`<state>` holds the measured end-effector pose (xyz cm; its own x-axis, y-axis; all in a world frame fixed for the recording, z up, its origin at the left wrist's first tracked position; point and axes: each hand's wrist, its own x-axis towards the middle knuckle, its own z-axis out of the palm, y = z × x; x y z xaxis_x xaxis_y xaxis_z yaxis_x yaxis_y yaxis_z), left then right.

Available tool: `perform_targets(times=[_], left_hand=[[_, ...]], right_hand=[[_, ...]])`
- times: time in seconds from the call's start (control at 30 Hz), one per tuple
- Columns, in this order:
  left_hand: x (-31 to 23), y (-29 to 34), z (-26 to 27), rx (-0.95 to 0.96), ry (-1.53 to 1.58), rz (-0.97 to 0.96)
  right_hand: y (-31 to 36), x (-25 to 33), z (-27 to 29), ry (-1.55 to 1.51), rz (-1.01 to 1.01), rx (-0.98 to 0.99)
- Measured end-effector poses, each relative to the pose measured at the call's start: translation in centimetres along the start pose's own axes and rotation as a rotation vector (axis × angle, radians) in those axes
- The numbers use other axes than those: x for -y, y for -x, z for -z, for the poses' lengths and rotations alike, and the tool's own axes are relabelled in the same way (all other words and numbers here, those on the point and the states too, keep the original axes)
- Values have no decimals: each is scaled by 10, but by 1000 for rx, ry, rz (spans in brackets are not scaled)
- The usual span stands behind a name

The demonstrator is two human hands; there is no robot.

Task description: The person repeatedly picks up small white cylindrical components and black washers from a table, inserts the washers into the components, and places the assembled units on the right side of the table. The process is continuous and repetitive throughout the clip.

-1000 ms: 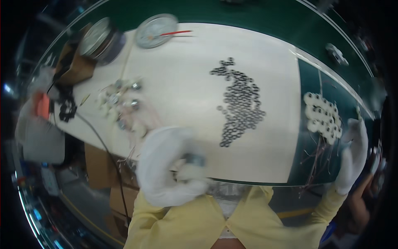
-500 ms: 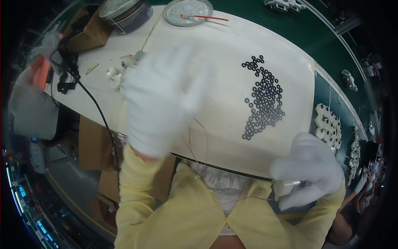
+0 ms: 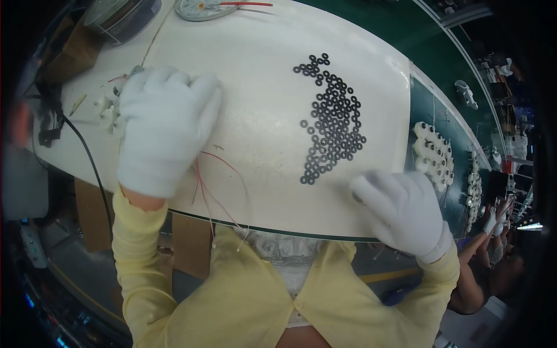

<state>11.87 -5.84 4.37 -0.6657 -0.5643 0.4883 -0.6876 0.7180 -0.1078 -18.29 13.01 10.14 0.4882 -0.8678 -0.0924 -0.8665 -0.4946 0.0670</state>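
Observation:
My left hand, in a white glove, is over the left part of the white table. Its fingers curl downward, and what they hold, if anything, is hidden under the palm. Thin red and white wires come out beside that hand and hang over the table's near edge. To the right, my gloved right hand is closed near the same edge, smeared by motion. A small greyish shape shows at its fingertips, too blurred to name. Beyond it lies a loose patch of black rings, untouched by either hand.
White round parts sit left of my left hand, near a black cable. A tin and a round lid with a red-handled brush stand at the back. Rows of white parts with dark centres lie at right.
The view has shifted, so the table appears further left. My right hand has risen from below the table edge to above it; the white part with a wire no longer shows there. More wires show beside my left hand.

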Motion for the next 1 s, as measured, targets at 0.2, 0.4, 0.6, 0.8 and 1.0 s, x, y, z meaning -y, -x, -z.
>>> perform_targets(times=[0.2, 0.4, 0.6, 0.8, 1.0], left_hand=[[-47, 35, 15, 26, 125, 51], [-68, 54, 9, 41, 251, 102], [-64, 59, -1, 21, 308, 76], [-64, 48, -2, 38, 413, 137], [-60, 43, -3, -46, 495, 162]], right_hand=[[-1, 8, -14, -111, -361, 51], [-8, 7, -22, -145, -228, -133], [-12, -5, -35, -511, -303, -187], [-5, -20, -32, -1017, -520, -79], [-9, -21, -32, -898, -443, -87]])
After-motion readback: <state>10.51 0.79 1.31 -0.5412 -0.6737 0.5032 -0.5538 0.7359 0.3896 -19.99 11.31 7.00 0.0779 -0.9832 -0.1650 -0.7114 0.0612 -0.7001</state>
